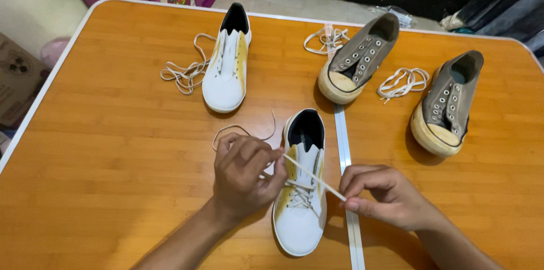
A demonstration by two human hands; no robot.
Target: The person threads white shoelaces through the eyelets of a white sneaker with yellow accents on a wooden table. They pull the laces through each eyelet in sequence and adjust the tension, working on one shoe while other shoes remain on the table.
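Observation:
A white sneaker with yellow side stripes point(302, 222) lies toe toward me on the orange table point(113, 151). My left hand point(245, 175) rests at its left side, fingers pinched on the white shoelace point(309, 175) near the eyelets. My right hand point(384, 195) is to the right of the shoe, pinching the same lace's end, which stretches taut across the tongue. A loose part of the lace loops away on the table behind my left hand.
The matching white sneaker point(228, 65) lies farther back with a loose lace pile point(184, 71) beside it. Two grey canvas shoes point(358, 59) point(447, 103) without laces sit at the right, each near a bundle of white lace point(403, 82). A metal seam point(343, 139) runs down the table.

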